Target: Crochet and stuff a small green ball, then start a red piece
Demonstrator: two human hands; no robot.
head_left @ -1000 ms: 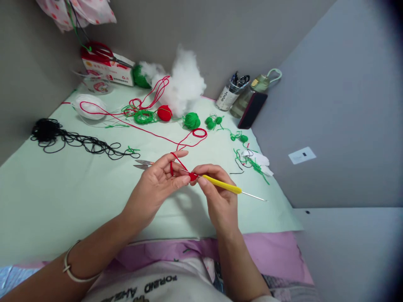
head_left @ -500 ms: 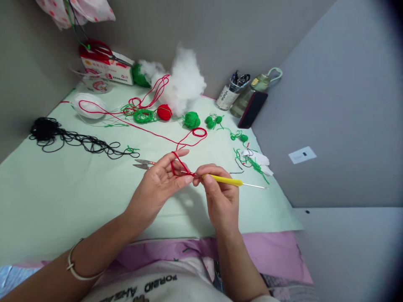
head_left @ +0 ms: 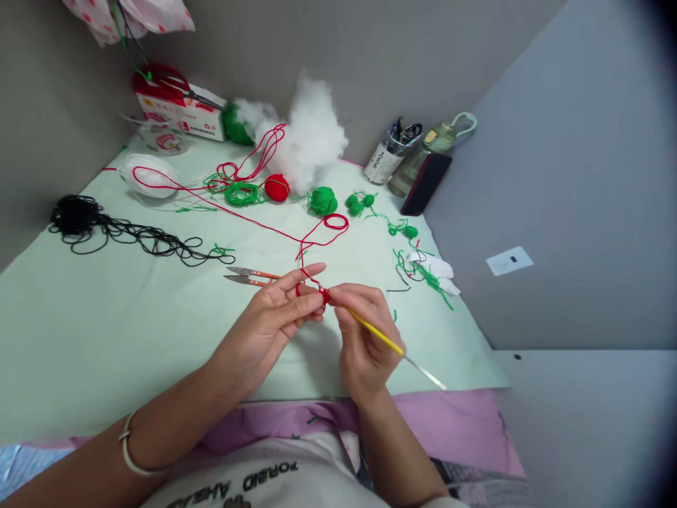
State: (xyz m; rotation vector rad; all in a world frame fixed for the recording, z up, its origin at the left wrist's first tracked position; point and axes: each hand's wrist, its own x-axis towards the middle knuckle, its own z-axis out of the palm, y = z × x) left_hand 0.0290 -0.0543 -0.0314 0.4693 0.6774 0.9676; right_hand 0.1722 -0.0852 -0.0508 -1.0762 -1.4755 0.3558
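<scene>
A small red crocheted piece [head_left: 326, 296] is pinched between the thumb and fingers of my left hand [head_left: 283, 303]. Red yarn [head_left: 264, 224] runs over my left index finger and back across the table. My right hand [head_left: 370, 339] grips a crochet hook with a yellow handle [head_left: 378, 334]; its metal end points down to the right, and its other tip is hidden at the red piece. Thread snips [head_left: 248, 276] with orange handles lie just beyond my left hand.
Black yarn [head_left: 79, 217] is tangled at the left. Along the back are white stuffing [head_left: 314, 134], a red ball [head_left: 276, 188] and a green ball [head_left: 323, 201]. A phone [head_left: 427, 185] leans on a bottle at the right, beside a pen cup [head_left: 383, 163]. Green scraps [head_left: 431, 277] lie below.
The yellow hook has swung so its outer end points lower. My right hand has tilted, and my left fingers have closed in around the red piece, with the yarn loop pulled smaller.
</scene>
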